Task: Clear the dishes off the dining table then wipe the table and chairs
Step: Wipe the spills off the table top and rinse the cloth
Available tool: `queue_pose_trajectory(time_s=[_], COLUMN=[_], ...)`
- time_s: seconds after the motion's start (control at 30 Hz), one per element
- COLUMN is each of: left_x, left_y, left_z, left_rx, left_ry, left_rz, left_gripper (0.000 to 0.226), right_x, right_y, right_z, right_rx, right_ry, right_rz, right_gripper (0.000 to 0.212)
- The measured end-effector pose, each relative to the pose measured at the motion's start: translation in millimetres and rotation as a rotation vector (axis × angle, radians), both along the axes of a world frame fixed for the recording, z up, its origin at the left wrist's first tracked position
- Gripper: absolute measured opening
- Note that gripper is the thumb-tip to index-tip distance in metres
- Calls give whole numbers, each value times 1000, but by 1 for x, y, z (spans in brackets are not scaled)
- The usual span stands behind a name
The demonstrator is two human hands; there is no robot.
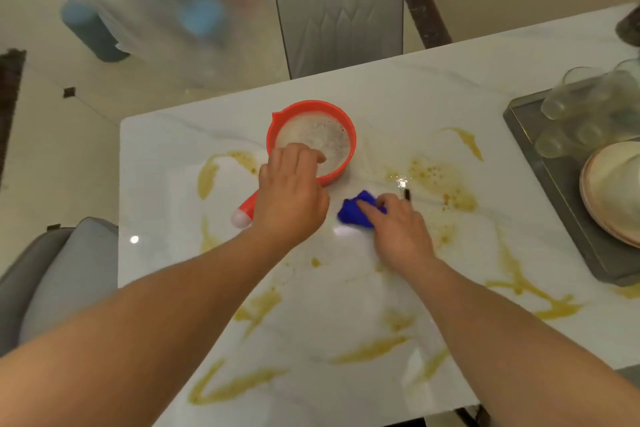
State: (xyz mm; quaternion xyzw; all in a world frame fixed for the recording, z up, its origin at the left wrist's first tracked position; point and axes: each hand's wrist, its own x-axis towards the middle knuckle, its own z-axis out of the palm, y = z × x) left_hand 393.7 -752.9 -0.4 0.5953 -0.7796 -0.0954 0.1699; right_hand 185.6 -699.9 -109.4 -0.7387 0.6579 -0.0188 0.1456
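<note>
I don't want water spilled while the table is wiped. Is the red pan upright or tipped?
Upright. The red pan sits flat on the table, its round rim level, with foamy liquid inside; the left hand rests over its near rim.
</note>
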Motion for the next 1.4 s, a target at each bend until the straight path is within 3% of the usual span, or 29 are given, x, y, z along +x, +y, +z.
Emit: queue_pose_trajectory(time_s=[0.1,0.17,0.23,0.4,0.47,0.53,0.67,0.77,0.83,0.97,1.07,1.13,1.3,1.4], left_x=[-21,-27,-39,-77,-88,-98,-101,-102,-104,-107,-106,-105,-85,-75], left_y=[12,21,30,32,24,16,7,6,5,1,-6,-10,-8,0], left_z=[-2,-8,-15,-22,-21,-20,-24,-33,-37,-40,-40,-36,-31,-34], left_rx=[46,149,265,446,509,566,635,677,711,792,815,839,823,838], left_ry=[-28,-60,-69,-67,-82,-104,-145,-164,-189,-299,-333,-293,-226,-223], left_rz=[-89,-118,-120,-7,28,25,25,56,80,98,112,152,196,210], left_gripper=[36,34,36,30,26,27,31,32,34,35,32,32,39,39], right_x=[-92,-110,-93,-18,-26,-56,-136,-154,-127,-57,-53,-71,-110,-97], right_y=[-36,-58,-67,-16,-7,-22,-99,-146,-147,-78,-46,-54,-165,-227], right_z=[8,14,16,0,-1,-6,-6,4,1,-9,-13,-14,-4,4], right_rx=[46,137,119,174,181,169,245,358,345,191,160,147,274,344], right_ry=[95,116,104,-5,-5,37,88,40,61,59,52,67,82,78], right_rz=[-492,-657,-568,193,378,334,-139,-337,-282,196,395,383,21,-10], right_gripper=[68,71,74,73,71,73,81,89,93,87,80,78,79,78])
